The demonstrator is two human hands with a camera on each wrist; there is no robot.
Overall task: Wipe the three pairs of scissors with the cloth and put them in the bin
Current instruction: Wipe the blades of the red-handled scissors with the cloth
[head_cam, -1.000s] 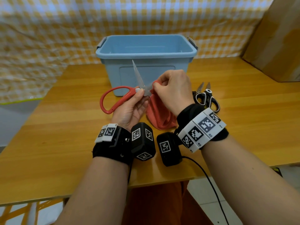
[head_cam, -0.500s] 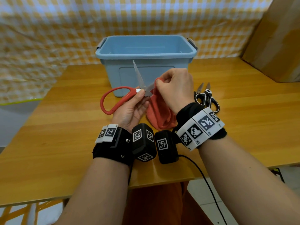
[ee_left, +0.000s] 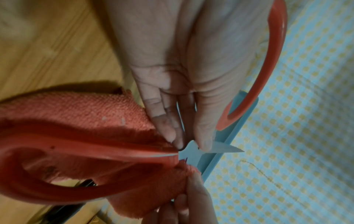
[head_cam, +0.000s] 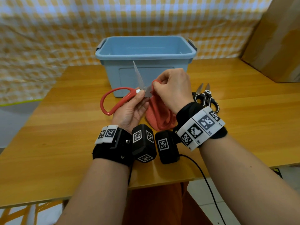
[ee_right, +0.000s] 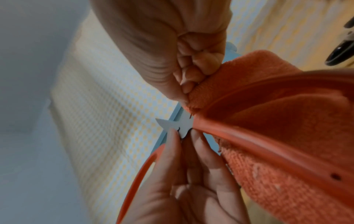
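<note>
**Red scissors held open, cloth pinched on one blade**

Head view: red-handled scissors (head_cam: pixel 120 99) spread open in left hand (head_cam: pixel 129 111), thumb + fingers pinching at the pivot; one blade points up in front of blue bin (head_cam: pixel 146 52). Right hand (head_cam: pixel 172 88) curled, pinching salmon cloth (head_cam: pixel 159 117) round the other blade; rest of cloth hangs to wooden table (head_cam: pixel 48 135). Black-handled scissors (head_cam: pixel 205 98) lie on table just right of that hand, near bin.

Left wrist view: fingertips (ee_left: pixel 204 141) grip blade base; red handle loop w/ cloth behind it.

Right wrist view: fingers (ee_right: pixel 191 72) bunched tight on cloth edge (ee_right: pixel 249 84) at the pivot. Third pair not seen.
</note>
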